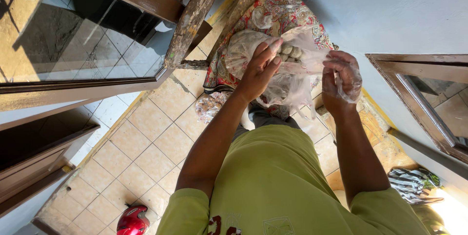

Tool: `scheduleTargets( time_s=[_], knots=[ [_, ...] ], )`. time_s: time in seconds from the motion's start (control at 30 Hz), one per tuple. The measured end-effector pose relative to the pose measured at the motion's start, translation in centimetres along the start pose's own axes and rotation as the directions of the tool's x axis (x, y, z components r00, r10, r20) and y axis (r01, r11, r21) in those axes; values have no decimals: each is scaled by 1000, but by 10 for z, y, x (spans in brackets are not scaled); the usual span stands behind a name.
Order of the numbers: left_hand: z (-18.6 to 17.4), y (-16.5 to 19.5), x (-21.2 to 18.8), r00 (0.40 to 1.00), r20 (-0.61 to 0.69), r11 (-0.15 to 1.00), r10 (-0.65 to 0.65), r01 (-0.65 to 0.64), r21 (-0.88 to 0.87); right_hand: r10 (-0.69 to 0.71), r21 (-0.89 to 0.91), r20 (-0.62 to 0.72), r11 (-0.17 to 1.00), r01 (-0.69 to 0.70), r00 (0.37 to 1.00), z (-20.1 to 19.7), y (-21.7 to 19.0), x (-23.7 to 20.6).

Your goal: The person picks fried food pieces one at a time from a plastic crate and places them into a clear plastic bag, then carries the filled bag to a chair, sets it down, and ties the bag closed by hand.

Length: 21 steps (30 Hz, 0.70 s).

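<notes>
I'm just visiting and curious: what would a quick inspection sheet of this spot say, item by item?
Surface: beige tiled floor; no table seen.
Job's things: clear plastic bag with small pale round pieces inside, held up by both hands.
Clutter: red helmet on the floor; a second filled bag lower down; striped cloth at right.
Grippers: left hand pinches the bag's top; right hand, inside thin plastic, grips its side.
Cables: nothing seen.
Surroundings: patterned red cloth, wooden frame, pale wall.
</notes>
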State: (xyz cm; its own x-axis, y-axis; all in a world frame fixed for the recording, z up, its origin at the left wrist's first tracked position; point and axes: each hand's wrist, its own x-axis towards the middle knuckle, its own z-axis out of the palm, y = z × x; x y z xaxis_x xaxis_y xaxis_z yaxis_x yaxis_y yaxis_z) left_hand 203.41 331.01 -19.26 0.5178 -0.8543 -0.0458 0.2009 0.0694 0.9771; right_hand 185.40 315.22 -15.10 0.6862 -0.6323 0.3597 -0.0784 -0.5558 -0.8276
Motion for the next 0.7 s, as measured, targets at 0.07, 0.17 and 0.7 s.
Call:
scheduleTargets(
  time_s=[0.07,0.17,0.7],
  knots=[
    [3,5,10,999,40,1000,14,-14,-11,-36,-68,-28,997,34,999,-3,-5,-4],
    [0,0,20,996,85,1000,-11,10,12,-69,-123,-55,990,62,996,-8,-3,-21],
    [-14,-101,56,977,130,984,-168,157,87,542,-5,-114,838,-546,833,0,104,-106]
  ],
)
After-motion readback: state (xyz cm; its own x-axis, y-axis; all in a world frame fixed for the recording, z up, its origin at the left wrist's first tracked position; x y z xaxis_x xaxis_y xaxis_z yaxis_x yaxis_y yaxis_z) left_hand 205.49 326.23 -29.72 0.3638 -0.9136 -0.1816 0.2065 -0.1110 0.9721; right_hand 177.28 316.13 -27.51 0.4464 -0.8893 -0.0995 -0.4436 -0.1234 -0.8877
